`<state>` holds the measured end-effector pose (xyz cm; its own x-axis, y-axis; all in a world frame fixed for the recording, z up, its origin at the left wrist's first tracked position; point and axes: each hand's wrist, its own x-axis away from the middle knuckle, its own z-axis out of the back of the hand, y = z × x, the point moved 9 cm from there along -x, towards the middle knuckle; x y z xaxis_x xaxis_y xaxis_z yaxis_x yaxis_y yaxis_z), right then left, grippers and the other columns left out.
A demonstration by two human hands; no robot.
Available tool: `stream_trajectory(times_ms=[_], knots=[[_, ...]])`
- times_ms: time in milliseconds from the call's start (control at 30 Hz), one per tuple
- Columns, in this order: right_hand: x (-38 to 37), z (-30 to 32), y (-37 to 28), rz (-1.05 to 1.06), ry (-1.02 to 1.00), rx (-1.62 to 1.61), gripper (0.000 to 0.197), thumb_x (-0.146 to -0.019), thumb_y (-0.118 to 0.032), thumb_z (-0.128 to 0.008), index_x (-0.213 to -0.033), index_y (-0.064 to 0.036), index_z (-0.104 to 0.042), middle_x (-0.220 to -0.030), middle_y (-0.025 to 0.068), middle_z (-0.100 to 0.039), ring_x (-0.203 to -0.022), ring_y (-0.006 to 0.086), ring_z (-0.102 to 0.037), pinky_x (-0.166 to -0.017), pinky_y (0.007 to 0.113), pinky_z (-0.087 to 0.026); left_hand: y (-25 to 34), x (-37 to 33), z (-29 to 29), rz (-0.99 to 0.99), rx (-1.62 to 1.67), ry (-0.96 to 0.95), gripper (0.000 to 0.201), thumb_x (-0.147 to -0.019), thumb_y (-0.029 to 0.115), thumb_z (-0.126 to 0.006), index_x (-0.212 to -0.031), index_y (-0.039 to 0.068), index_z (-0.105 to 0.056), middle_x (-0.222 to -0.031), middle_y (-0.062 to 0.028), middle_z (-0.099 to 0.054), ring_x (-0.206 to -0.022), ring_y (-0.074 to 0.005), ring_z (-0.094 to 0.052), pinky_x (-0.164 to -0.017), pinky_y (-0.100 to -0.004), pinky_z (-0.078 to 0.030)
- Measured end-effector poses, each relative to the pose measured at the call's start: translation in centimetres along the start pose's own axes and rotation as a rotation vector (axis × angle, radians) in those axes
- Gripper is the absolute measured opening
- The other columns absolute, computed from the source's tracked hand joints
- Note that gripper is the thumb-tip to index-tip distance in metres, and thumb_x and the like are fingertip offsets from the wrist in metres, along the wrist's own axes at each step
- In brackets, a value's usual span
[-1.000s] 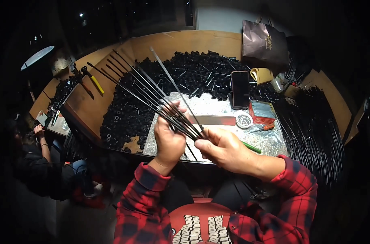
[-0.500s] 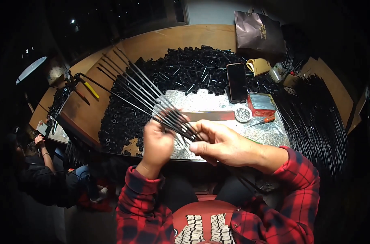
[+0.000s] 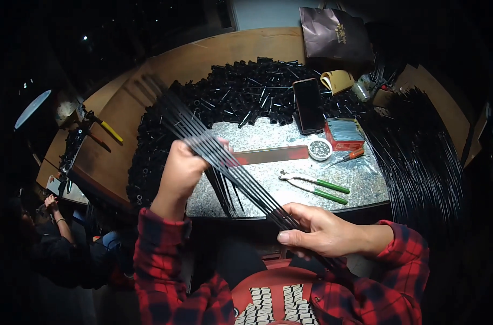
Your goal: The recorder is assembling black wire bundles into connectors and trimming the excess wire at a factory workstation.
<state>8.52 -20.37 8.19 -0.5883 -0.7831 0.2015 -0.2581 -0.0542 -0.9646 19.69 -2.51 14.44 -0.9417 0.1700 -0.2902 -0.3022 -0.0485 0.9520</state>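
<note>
A bundle of thin black rods [image 3: 246, 185] slants across the front of the bench, from far left to near right. My left hand [image 3: 182, 169] is closed round its upper middle, with the far ends smeared by motion. My right hand [image 3: 323, 232] grips the lower part between thumb and fingers, just past the bench's front edge. Beneath the left hand, several dark rods [image 3: 220, 190] point down toward that edge; whether the hand holds them too is unclear. Green-handled pliers [image 3: 325, 190] lie on the speckled bench top [image 3: 262, 205] beyond my right hand.
Behind lies a heap of black tubular parts [image 3: 246, 89]. A phone [image 3: 308, 105], a white cup of small metal bits [image 3: 320, 149], a red box [image 3: 345, 138] and an orange-handled screwdriver [image 3: 352, 155] stand right of centre. Long black rods [image 3: 419, 162] fill the right side. Another person [image 3: 62, 233] sits at left.
My hands have drawn apart along the rods: the left moved left and slightly up, the right toward me and to the right. The green-handled pliers, mostly covered before, now show.
</note>
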Motion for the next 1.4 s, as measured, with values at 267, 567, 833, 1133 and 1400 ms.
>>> stream_trajectory(times_ms=[267,567,833,1133,1400], knots=[[-3.3,2.2,9.4,-0.029,0.252,0.126,0.025,-0.099,-0.022,-0.042,-0.111,-0.0017,-0.05,-0.076,0.0024,-0.053,-0.064,0.0109,-0.054,-0.059,0.026,-0.046,0.1,-2.7,-3.4,-0.513,-0.185,-0.086,0.025,-0.078,-0.006,-0.064,-0.102,0.0,-0.069,-0.114,-0.0146,-0.065,-0.121,-0.0256,-0.052,-0.101,-0.0367,-0.042],[-6.4,6.6,22.0,0.06,0.274,0.691,0.037,-0.096,-0.031,-0.047,-0.088,0.004,-0.054,-0.082,0.0282,-0.059,-0.084,0.0462,-0.057,-0.073,0.049,-0.045,-9.2,7.0,-9.7,-0.377,-0.892,-0.703,0.059,-0.077,0.007,-0.066,-0.133,0.012,-0.048,-0.144,-0.0126,-0.039,-0.138,-0.031,-0.027,-0.112,-0.049,-0.02],[-11.2,9.7,28.2,0.198,0.316,1.027,0.04,-0.097,-0.027,-0.039,-0.128,-0.0032,-0.049,-0.129,0.0252,-0.049,-0.119,0.0385,-0.048,-0.101,0.043,-0.037,-13.8,8.3,-12.0,-0.308,-1.112,-0.633,0.094,-0.068,0.057,-0.07,-0.142,0.01,-0.035,-0.149,-0.0157,-0.027,-0.138,-0.0367,-0.023,-0.112,-0.0505,-0.02],[-10.3,9.1,27.6,0.055,0.261,0.893,0.046,-0.094,-0.032,-0.045,-0.125,0.0019,-0.05,-0.122,0.0276,-0.053,-0.112,0.0414,-0.052,-0.097,0.044,-0.04,-14.5,8.7,-11.4,-0.398,-1.121,-0.422,0.078,-0.074,0.044,-0.071,-0.132,0.001,-0.044,-0.141,-0.0183,-0.039,-0.132,-0.0365,-0.036,-0.107,-0.047,-0.031],[-8.7,8.0,23.0,0.094,0.304,0.813,0.04,-0.093,-0.024,-0.051,-0.125,-0.0015,-0.048,-0.114,0.0294,-0.055,-0.109,0.0443,-0.052,-0.093,0.045,-0.042,-14.4,8.0,-12.5,-0.427,-1.064,-0.552,0.076,-0.069,0.047,-0.071,-0.134,0.014,-0.047,-0.143,-0.0192,-0.036,-0.132,-0.0405,-0.033,-0.107,-0.0508,-0.029]])
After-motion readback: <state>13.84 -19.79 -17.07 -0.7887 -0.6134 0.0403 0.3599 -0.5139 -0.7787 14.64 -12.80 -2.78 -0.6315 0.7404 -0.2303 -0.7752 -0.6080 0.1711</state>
